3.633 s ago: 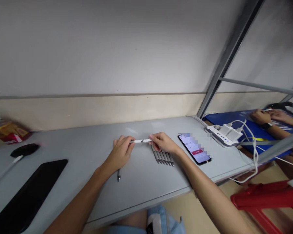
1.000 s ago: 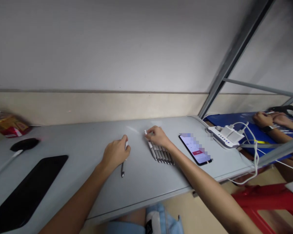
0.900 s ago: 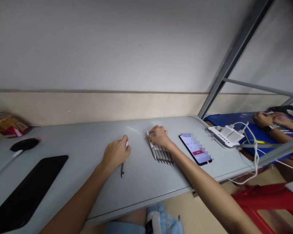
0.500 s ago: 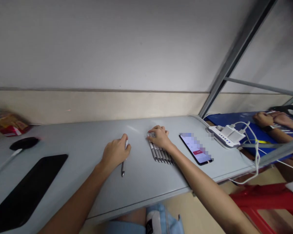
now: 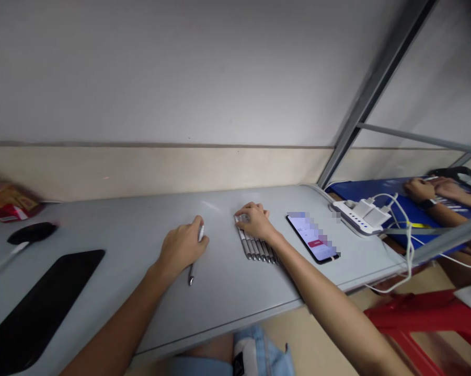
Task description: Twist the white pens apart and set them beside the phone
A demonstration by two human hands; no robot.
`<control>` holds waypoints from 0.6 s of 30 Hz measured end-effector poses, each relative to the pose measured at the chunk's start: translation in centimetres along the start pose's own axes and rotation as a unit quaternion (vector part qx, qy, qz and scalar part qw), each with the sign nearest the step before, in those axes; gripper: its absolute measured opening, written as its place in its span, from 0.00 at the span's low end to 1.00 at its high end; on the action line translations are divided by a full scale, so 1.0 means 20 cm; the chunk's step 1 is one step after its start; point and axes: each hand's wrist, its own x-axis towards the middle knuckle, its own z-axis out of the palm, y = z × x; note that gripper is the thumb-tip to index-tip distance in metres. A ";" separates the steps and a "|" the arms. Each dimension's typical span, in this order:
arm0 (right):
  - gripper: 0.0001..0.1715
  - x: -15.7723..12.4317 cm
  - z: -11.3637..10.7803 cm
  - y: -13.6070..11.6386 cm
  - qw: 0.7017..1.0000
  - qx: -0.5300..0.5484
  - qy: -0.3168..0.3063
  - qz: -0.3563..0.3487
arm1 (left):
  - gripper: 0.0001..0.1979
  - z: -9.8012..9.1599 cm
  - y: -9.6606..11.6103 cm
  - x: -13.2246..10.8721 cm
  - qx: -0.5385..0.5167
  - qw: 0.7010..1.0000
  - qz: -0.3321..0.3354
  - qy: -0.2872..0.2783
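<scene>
Between the thumb and fingers of my left hand (image 5: pixel 183 245) is a slim pen (image 5: pixel 191 274) with a white upper end and a grey, metal-tipped lower end. It lies slantwise close to the desk, its middle hidden by my fingers. My right hand (image 5: pixel 255 219) is curled over the far ends of several like pens (image 5: pixel 254 247), thumb at the left side of the row and fingers over the top. Those pens lie side by side, grey ends toward me. My right wrist covers part of the row.
On the grey desk (image 5: pixel 219 297), a phone (image 5: pixel 312 237) and a power strip (image 5: pixel 356 219) with cables sit to the right. A black mat (image 5: pixel 47 308), a black pad (image 5: pixel 31 233) and a red-yellow package (image 5: pixel 10 201) are leftward. Another person's hands (image 5: pixel 421 190) are over a blue surface.
The pen in my left hand has tilted, its lower tip swinging leftward. My right hand stays over the row of pens. The whole view has shifted slightly.
</scene>
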 end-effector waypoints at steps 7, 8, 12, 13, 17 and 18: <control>0.17 -0.01 -0.02 0.01 0.999 0.021 0.037 -0.017 | 0.13 -0.01 0.01 -0.01 -0.024 1.000 0.007 0.009; 0.18 -0.01 -0.03 0.00 0.998 0.025 0.050 -0.027 | 0.13 -0.01 0.01 -0.01 -0.034 0.999 0.004 0.012; 0.17 -0.04 -0.06 -0.01 0.991 0.024 0.106 -0.078 | 0.11 -0.03 0.03 -0.01 -0.132 0.991 0.018 0.031; 0.17 -0.05 -0.07 -0.01 0.988 0.029 0.108 -0.103 | 0.10 -0.04 0.03 -0.01 -0.171 0.984 0.034 0.037; 0.21 -0.08 -0.07 -0.04 0.962 0.082 0.034 -0.258 | 0.11 -0.06 0.07 -0.02 -0.343 0.933 0.105 0.024; 0.22 -0.09 -0.06 -0.05 0.952 0.096 0.009 -0.289 | 0.12 -0.05 0.08 -0.02 -0.379 0.918 0.118 0.011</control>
